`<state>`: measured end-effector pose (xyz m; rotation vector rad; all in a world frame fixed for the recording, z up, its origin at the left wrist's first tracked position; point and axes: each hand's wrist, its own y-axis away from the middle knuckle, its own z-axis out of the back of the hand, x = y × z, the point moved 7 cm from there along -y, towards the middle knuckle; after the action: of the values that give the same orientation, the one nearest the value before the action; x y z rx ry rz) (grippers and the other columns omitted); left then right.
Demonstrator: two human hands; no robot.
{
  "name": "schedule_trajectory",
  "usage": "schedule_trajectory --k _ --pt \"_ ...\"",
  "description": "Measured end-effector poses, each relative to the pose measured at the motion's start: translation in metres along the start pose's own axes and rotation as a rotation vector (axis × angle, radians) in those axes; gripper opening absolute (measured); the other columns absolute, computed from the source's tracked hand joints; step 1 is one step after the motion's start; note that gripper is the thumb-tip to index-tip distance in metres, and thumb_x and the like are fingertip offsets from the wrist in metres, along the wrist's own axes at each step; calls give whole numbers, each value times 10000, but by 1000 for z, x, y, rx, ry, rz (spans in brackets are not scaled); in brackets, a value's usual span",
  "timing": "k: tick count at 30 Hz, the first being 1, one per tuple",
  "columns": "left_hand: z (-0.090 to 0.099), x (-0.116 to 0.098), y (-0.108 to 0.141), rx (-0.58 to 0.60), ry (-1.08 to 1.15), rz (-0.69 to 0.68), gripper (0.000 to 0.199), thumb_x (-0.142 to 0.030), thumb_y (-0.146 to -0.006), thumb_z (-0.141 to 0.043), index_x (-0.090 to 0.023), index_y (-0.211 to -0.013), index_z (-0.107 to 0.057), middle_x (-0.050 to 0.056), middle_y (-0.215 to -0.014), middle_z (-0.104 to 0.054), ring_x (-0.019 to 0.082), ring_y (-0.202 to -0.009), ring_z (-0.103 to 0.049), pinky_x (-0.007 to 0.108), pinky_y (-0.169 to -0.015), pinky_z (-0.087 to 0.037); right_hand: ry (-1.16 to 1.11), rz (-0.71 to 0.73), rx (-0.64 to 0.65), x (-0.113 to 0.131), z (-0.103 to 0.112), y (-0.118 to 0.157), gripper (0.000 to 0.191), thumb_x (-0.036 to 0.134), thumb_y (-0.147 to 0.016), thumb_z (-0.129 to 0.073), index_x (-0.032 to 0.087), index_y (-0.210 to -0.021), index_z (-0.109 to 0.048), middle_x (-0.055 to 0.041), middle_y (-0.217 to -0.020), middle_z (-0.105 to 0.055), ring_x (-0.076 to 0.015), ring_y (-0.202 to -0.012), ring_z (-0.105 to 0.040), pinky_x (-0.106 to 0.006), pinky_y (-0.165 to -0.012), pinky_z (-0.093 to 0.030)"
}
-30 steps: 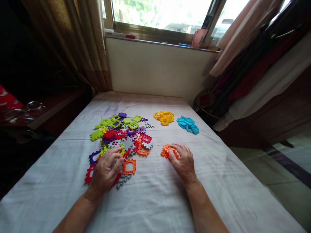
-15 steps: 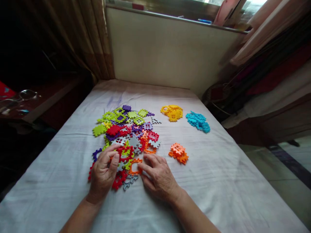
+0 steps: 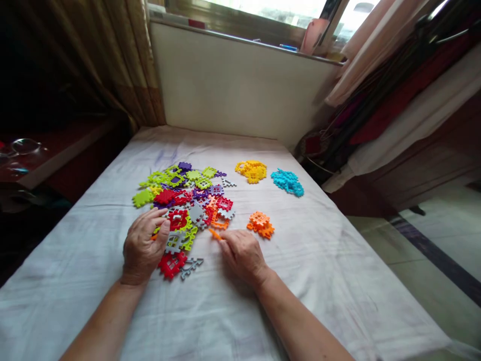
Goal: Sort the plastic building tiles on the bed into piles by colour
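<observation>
My right hand [image 3: 242, 253] pinches an orange piece [image 3: 215, 234] at the front right of the mixed pile. My left hand [image 3: 145, 243] is over the pile's left front, its fingers curled, with a bit of orange [image 3: 154, 236] showing by them. Red [image 3: 173, 264], grey [image 3: 175, 242] and lime green [image 3: 190, 238] plastic pieces with notched edges lie beside it. Purple, lime and red pieces fill the back of the pile. Apart from it, to the right, sit a yellow heap [image 3: 255, 173], a blue heap [image 3: 287, 182] and a small orange heap [image 3: 260, 224].
A pale cloth [image 3: 300, 286] covers the table. Glasses [image 3: 25, 146] rest on a dark surface at the left. Curtains [image 3: 112, 60] hang at the back left, and clothes [image 3: 406, 115] hang at the right beside the table.
My right hand has taken hold of the orange piece and lifted it from the pile's front. My left hand has shifted off the red piece. The camera view has turned slightly right.
</observation>
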<state>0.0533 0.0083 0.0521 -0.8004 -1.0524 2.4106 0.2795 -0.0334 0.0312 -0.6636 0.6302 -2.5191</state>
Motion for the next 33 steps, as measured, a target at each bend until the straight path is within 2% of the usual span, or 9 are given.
schedule_trajectory --k 6,10,14,18,21,23,26,29,33 --pt "-3 -11 2 65 -30 -96 144 -309 -907 -553 -210 -849 -640 77 -1054 -737 253 -1097 -655 479 -1016 -486 128 -466 -288 -83 53 18 388 346 -968 -364 202 -760 -657 -54 -721 -684 -168 -686 -601 -262 -696 -416" --pt "-3 -23 4 111 -11 -131 151 -328 -900 -558 -222 -856 -656 66 -1078 -736 246 -1103 -650 484 -1046 -459 142 -837 -257 -138 68 43 389 362 -926 -387 210 -686 -653 -25 -624 -643 -151 -592 -541 -247 -596 -357" --pt "-11 -36 10 206 5 -171 130 -333 -877 -578 -238 -852 -663 55 -1099 -731 239 -1108 -644 477 -1063 -440 124 -977 -190 -154 62 53 366 376 -914 -422 218 -748 -708 -23 -642 -662 -155 -608 -543 -245 -580 -341" --pt "-16 -48 17 264 11 -227 106 -322 -867 -592 -245 -870 -665 49 -1093 -731 237 -1118 -638 480 -1071 -429 134 -1007 -292 -150 63 54 371 352 -921 -439 184 -1103 -715 -56 -790 -724 -184 -718 -617 -258 -643 -396" --pt "-16 -53 23 287 5 -251 93 -296 -868 -583 -243 -862 -659 47 -1100 -731 237 -1127 -634 488 -1083 -416 128 -840 -344 -128 61 41 377 290 -920 -422 168 -1147 -697 -74 -890 -738 -195 -820 -650 -269 -736 -453" --pt "-17 -56 27 322 5 -267 93 -287 -866 -578 -240 -849 -657 50 -1115 -728 241 -1141 -627 492 -1082 -416 123 -604 -264 -99 48 23 332 263 -921 -437 196 -1081 -720 -75 -966 -738 -185 -898 -654 -264 -820 -464" --pt "-20 -64 34 388 18 -281 108 -268 -853 -572 -241 -871 -675 57 -1157 -716 244 -1165 -614 490 -1083 -419 152 -350 -3 -52 17 0 271 273 -931 -488 244 -1059 -726 -59 -1014 -731 -169 -937 -653 -248 -840 -458" --pt "-21 -73 37 419 48 -277 140 -261 -843 -574 -248 -913 -695 66 -1175 -710 243 -1156 -620 482 -1074 -432 243 -315 188 -26 -6 -12 269 331 -934 -526 270 -1133 -697 -60 -1010 -717 -178 -901 -656 -255 -752 -459" --pt "-5 -67 30 323 74 -249 113 -269 -858 -572 -235 -855 -679 64 -1078 -738 217 -1046 -669 429 -1019 -481 308 -327 252 -20 -14 -17 210 338 -934 -542 232 -996 -712 -78 -960 -700 -196 -871 -652 -270 -699 -451"
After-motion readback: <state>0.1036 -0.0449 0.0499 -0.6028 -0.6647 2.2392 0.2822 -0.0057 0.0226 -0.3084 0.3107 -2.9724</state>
